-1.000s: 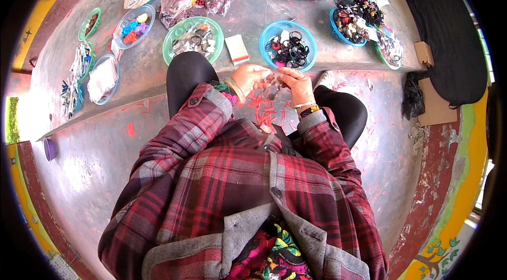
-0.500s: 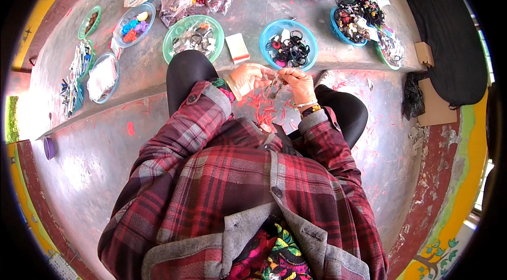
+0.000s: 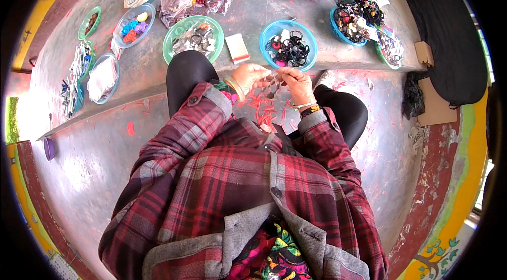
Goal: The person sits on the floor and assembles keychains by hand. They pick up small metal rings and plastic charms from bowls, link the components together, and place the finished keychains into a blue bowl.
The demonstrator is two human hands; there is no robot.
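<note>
My left hand and my right hand meet above my lap, fingertips pinched close together. Between them hangs a small thin item with a dark, shiny dangling piece; its exact kind is too small to make out. Both hands seem to grip its upper end. Just beyond my right hand stands a blue basket holding black hair ties. Past my left hand lies a white box with a red edge. Under the hands, red scraps are scattered.
A green basket of small pieces stands beyond my left knee. More baskets of hair ties, coloured pieces and white strips spread around the raised ledge. Plastic bags lie farther back. At right are cardboard and a black bag.
My left hand has shifted slightly and its fingertips have drawn a little away from the right ones. The small item between them hangs a bit differently. The baskets have not moved.
</note>
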